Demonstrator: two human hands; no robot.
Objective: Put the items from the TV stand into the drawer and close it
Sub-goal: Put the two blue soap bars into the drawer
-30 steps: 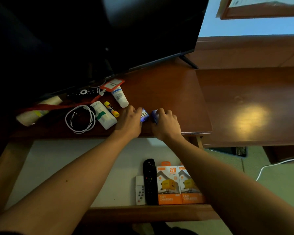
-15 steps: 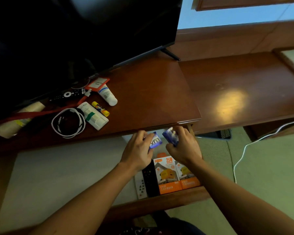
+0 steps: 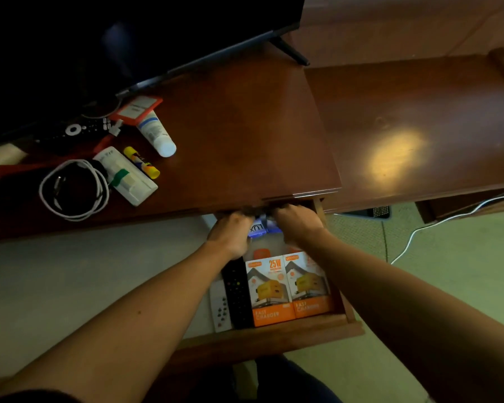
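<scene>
Both hands reach into the back of the open drawer (image 3: 274,334), under the TV stand's front edge. My left hand (image 3: 230,231) grips a small blue-and-white packet (image 3: 258,229); my right hand (image 3: 296,221) grips a second small blue packet, mostly hidden by its fingers. The drawer holds two orange charger boxes (image 3: 288,286), a black remote (image 3: 237,292) and a white remote (image 3: 220,306). On the stand top (image 3: 245,126) lie a white tube (image 3: 156,132), a glue stick (image 3: 141,162), a white box (image 3: 125,175), a coiled white cable (image 3: 73,189), a black remote (image 3: 70,132) and an orange-framed card (image 3: 136,109).
A dark TV (image 3: 128,39) stands at the back of the stand. A lower wooden table (image 3: 419,126) adjoins on the right. A white cable (image 3: 437,225) trails over the greenish floor at right. The drawer's left part shows its pale lining (image 3: 85,271).
Both hands carried the two small blue packets off the stand top, down over its front edge and into the back of the drawer. The camera tilted lower.
</scene>
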